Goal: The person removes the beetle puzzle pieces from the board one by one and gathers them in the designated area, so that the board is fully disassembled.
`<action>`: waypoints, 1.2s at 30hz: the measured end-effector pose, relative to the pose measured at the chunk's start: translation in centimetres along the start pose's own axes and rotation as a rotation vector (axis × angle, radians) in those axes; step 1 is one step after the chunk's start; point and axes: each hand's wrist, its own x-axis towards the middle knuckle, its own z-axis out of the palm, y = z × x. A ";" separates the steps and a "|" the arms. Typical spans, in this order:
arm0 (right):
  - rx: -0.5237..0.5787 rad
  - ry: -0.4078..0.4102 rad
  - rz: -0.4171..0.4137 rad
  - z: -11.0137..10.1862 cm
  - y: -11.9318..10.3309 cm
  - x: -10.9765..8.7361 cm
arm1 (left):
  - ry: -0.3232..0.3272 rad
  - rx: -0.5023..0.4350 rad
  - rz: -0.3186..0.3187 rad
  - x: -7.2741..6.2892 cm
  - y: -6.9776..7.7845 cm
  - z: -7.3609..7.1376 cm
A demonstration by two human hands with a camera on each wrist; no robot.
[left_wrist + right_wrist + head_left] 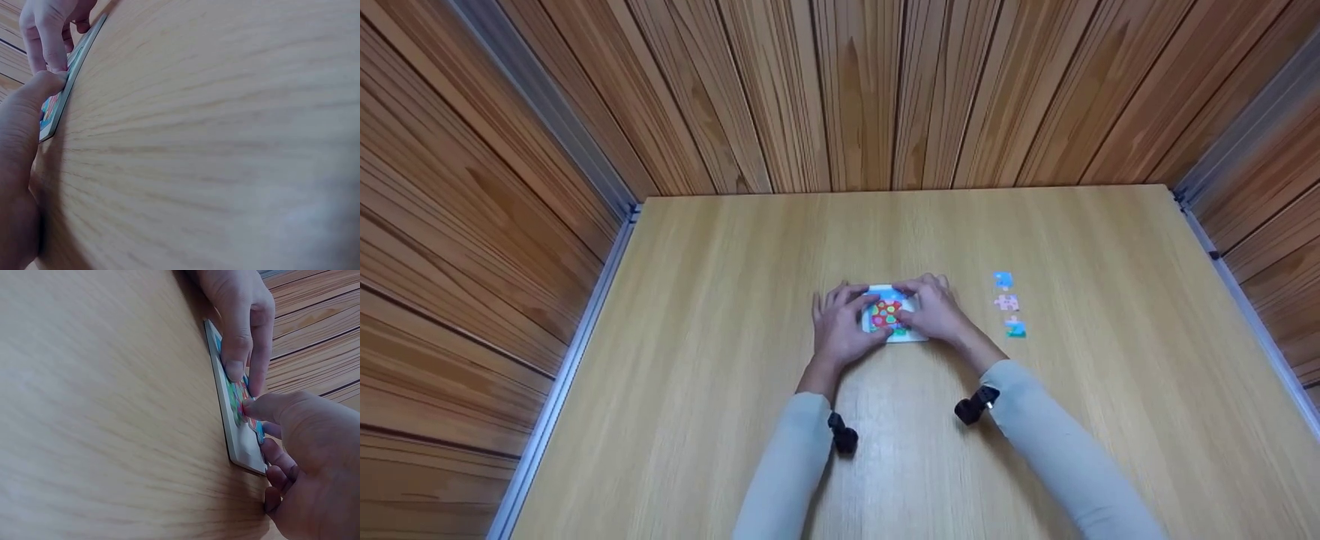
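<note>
A small jigsaw puzzle (886,311) lies on the table in a pale, thin tray (246,449); its picture shows red, yellow and green shapes on blue. My left hand (844,330) rests over its left side, thumb and index finger extended and pressing on the pieces. From the right, my right hand (936,311) pinches a piece at the picture's right edge between thumb and index finger. In the right wrist view, the right thumb (270,408) sits close to the left thumb (235,354). Part of the picture is hidden under the fingers. The tray's right end is bare.
Right of the tray, three loose puzzle pieces lie in a column: a blue one (1003,280), a pink one (1006,302) and a blue-green one (1015,328). Wood-plank walls (855,97) and metal rails (577,345) border the wooden table (720,300).
</note>
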 end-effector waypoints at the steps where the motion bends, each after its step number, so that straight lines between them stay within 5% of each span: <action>1: 0.001 -0.003 0.000 0.0 0.0 0.0 | 0.001 0.000 0.000 0.0 0.0 0.0; 29: -0.011 0.049 -0.041 0.0 0.6 -0.2 | -0.011 0.026 -0.038 -0.1 0.1 0.2; 36: 0.007 0.140 -0.144 0.4 1.9 0.6 | 0.002 0.010 -0.016 0.0 0.0 0.1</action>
